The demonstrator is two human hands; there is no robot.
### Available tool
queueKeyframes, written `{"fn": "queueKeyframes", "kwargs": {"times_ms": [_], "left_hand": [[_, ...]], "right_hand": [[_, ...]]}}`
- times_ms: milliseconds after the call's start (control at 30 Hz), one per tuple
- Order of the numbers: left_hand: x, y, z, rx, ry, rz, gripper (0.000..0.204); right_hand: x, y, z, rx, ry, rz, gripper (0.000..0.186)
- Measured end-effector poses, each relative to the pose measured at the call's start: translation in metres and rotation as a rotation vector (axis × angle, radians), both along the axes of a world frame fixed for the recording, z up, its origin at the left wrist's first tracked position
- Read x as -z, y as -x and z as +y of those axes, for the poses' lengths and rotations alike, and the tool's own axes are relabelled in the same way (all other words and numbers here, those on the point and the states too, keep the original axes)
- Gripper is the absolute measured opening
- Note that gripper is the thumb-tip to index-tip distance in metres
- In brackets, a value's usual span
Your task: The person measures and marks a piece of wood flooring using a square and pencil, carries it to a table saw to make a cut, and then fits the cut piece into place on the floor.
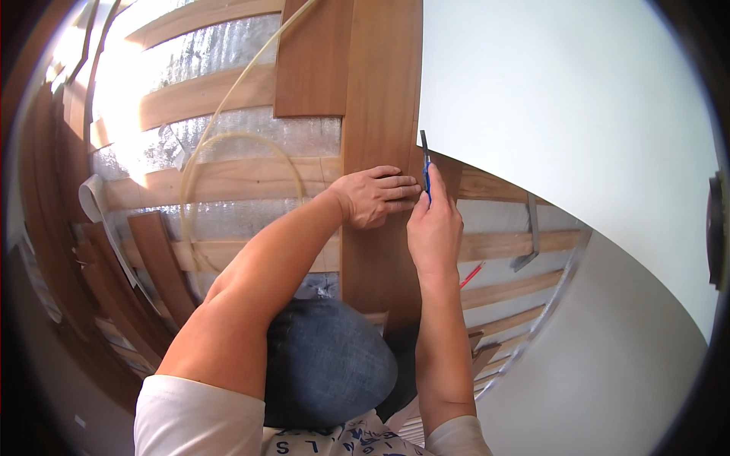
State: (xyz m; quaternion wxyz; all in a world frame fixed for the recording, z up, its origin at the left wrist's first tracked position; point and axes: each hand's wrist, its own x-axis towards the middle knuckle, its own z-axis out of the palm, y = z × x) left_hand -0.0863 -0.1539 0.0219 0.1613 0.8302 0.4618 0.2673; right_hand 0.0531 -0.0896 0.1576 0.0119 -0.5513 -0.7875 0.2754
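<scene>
My right hand (436,224) is closed around a slim blue utility knife (426,171). Its dark, narrow blade points away from me, beside the corner of a white panel or wall (563,83). My left hand (378,196) lies on a brown wooden floorboard (384,99), fingers stretched toward the knife and nothing in its grasp. That board runs away from me along the white panel's edge. A shorter brown board (313,61) adjoins it on the left. My knee in dark jeans (327,361) is at the near end.
Pale wooden battens (217,178) cross silvery foil sheeting (243,216). A yellowish hose (228,110) curls over them on the left. Loose brown planks (163,266) lie farther left. On the right are a metal square (532,235) and a red pencil (472,274).
</scene>
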Motion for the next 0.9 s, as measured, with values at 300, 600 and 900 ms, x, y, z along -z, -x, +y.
{"fn": "queueKeyframes", "kwargs": {"times_ms": [300, 600, 900], "left_hand": [[0.001, 0.002, 0.000, 0.028, 0.071, 0.046, 0.048], [-0.001, 0.004, -0.001, 0.030, 0.081, 0.053, 0.046], [-0.001, 0.003, 0.001, 0.007, -0.020, 0.043, 0.032]], "right_hand": [[0.014, 0.019, 0.015, 0.056, 0.081, -0.031, 0.043], [0.013, 0.023, 0.009, 0.028, -0.016, -0.008, 0.044], [0.035, 0.018, 0.008, -0.001, -0.070, -0.024, 0.046]]}}
